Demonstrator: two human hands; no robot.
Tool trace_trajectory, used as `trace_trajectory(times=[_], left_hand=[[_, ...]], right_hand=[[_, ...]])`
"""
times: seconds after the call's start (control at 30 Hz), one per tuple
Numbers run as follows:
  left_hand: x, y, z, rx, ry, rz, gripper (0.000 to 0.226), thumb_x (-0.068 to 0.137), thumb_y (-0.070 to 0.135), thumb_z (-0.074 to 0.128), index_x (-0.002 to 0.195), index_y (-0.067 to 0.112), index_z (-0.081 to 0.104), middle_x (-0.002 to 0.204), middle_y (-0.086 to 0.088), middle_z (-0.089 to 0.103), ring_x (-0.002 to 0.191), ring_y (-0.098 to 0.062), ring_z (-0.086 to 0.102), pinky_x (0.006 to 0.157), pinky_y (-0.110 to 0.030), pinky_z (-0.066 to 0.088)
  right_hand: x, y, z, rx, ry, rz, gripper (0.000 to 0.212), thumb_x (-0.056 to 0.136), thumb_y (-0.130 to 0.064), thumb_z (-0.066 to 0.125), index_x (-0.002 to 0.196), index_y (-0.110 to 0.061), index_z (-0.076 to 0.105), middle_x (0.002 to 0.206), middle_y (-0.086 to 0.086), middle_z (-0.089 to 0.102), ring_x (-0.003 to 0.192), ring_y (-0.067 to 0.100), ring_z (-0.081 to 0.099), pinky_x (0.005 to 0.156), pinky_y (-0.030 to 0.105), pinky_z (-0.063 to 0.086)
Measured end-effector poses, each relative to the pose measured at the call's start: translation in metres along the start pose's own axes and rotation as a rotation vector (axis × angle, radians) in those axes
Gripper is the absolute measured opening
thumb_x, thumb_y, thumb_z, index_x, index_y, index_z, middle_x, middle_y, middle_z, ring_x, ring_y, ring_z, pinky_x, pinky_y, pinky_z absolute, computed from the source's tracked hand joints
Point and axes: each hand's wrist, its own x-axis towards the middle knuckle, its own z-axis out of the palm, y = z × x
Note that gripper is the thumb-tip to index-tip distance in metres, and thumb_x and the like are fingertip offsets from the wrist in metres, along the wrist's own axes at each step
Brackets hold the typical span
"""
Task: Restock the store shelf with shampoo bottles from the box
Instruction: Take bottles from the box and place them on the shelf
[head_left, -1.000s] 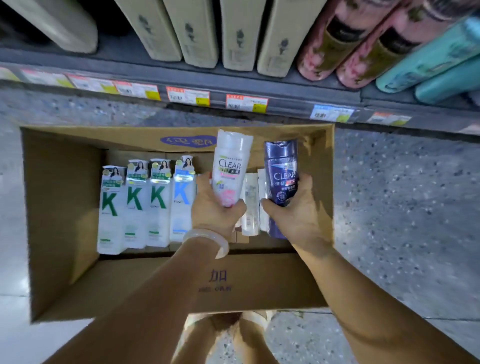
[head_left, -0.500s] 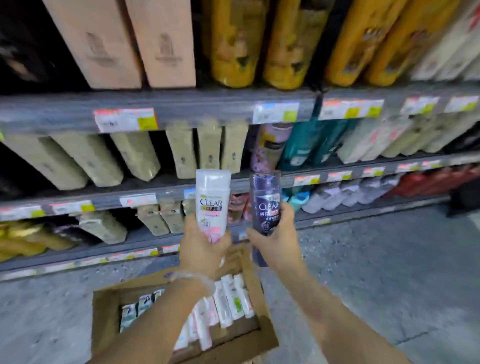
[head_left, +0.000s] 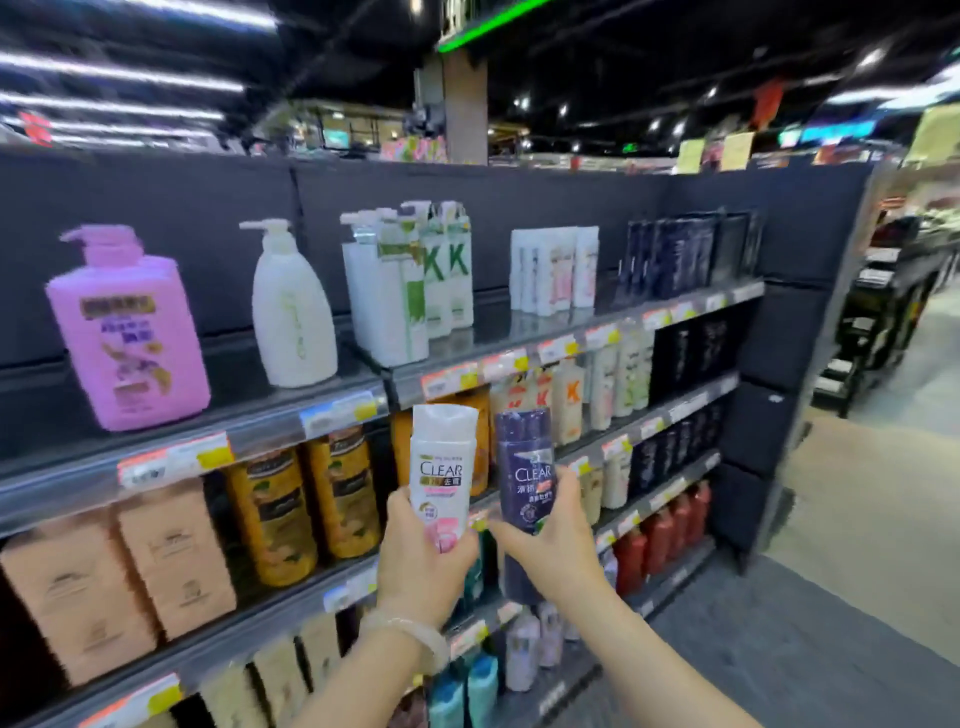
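My left hand (head_left: 415, 566) grips the white CLEAR bottle (head_left: 442, 478), my right hand (head_left: 556, 540) the purple CLEAR bottle (head_left: 524, 473); both upright (matching stock sits up-right on the top shelf (head_left: 597, 325)).

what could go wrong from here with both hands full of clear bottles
1. Mix-up: the white bottle in the left hand likely belongs with the white group on the top shelf, the dark purple bottle in the right hand with the dark group.
2. With no free hand, reaching in could topple standing neighbours.
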Motion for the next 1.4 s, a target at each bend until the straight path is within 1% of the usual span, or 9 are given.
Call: trace_trajectory(times=[0.23,0.37,0.57,0.7,0.83,0.93,1.07,1.27,1.4], left_hand=[[0.006,0.084,0.132,-0.033,-0.118,0.075,0.046,0.068,0.008,0.073,0.096,0.02,0.04,0.079,0.008,0.055,0.064,-0.01,0.052,0.049,-0.008,0.034],[0.01,0.122,0.224,-0.084,-0.108,0.111,0.049,0.065,0.004,0.072,0.083,0.03,0.036,0.074,0.019,0.05,0.062,-0.003,0.051,0.052,-0.007,0.036],[0.027,0.163,0.338,-0.123,-0.14,0.066,0.046,0.067,0.005,0.072,0.097,0.02,0.04,0.085,0.002,0.059,0.076,-0.021,0.057,0.063,-0.028,0.041],[0.052,0.174,0.393,-0.128,-0.146,0.096,0.039,0.069,0.002,0.067,0.092,0.018,0.04,0.089,-0.006,0.057,0.073,-0.014,0.056,0.056,-0.017,0.037],[0.093,0.178,0.45,-0.082,-0.124,0.067,0.041,0.068,0.008,0.071,0.096,0.015,0.041,0.089,-0.001,0.057,0.079,-0.021,0.056,0.063,-0.026,0.038],[0.131,0.178,0.496,-0.088,-0.125,0.085,0.043,0.069,0.011,0.073,0.097,0.017,0.041,0.087,0.002,0.057,0.079,-0.02,0.057,0.066,-0.025,0.038],[0.191,0.177,0.559,-0.161,-0.096,0.095,0.046,0.067,0.007,0.073,0.087,0.03,0.038,0.082,0.009,0.056,0.07,-0.004,0.055,0.052,-0.008,0.036],[0.271,0.18,0.64,-0.139,-0.075,0.085,0.045,0.069,0.005,0.071,0.081,0.032,0.036,0.078,0.015,0.052,0.065,0.004,0.052,0.047,-0.009,0.037],[0.311,0.18,0.685,-0.08,-0.019,0.076,0.046,0.071,0.006,0.069,0.096,0.026,0.036,0.081,0.012,0.053,0.069,0.001,0.05,0.049,-0.008,0.036]], right_hand=[[0.056,0.004,-0.145,-0.061,0.138,-0.024,0.064,0.07,-0.014,0.077,0.116,-0.025,0.032,0.097,-0.009,0.057,0.082,-0.003,0.058,0.059,0.009,0.044],[0.098,0.022,-0.233,-0.112,0.18,-0.037,0.062,0.07,-0.014,0.076,0.115,-0.023,0.034,0.092,-0.012,0.059,0.076,-0.006,0.058,0.056,0.006,0.043],[0.158,0.054,-0.338,-0.161,0.198,-0.042,0.065,0.069,-0.015,0.077,0.116,-0.024,0.032,0.094,-0.013,0.056,0.082,0.004,0.059,0.063,0.016,0.042],[0.204,0.08,-0.378,-0.146,0.218,-0.028,0.069,0.068,-0.019,0.079,0.119,-0.024,0.032,0.094,-0.019,0.054,0.08,-0.007,0.056,0.061,0.011,0.04],[0.26,0.11,-0.408,-0.116,0.222,-0.015,0.07,0.069,-0.018,0.078,0.121,-0.025,0.032,0.094,-0.021,0.054,0.076,-0.012,0.056,0.056,0.005,0.04],[0.313,0.132,-0.427,-0.121,0.224,-0.019,0.071,0.068,-0.02,0.077,0.122,-0.025,0.032,0.099,-0.013,0.059,0.084,-0.002,0.059,0.068,0.017,0.045],[0.393,0.155,-0.451,-0.13,0.219,-0.022,0.071,0.07,-0.019,0.077,0.123,-0.023,0.031,0.099,-0.012,0.057,0.088,0.006,0.06,0.078,0.028,0.047],[0.509,0.186,-0.484,-0.101,0.215,-0.029,0.066,0.071,-0.017,0.077,0.118,-0.025,0.032,0.097,-0.012,0.056,0.084,0.005,0.058,0.074,0.03,0.047],[0.576,0.211,-0.5,-0.065,0.156,-0.048,0.068,0.071,-0.016,0.078,0.117,-0.029,0.029,0.096,-0.015,0.054,0.084,-0.001,0.056,0.07,0.026,0.044]])
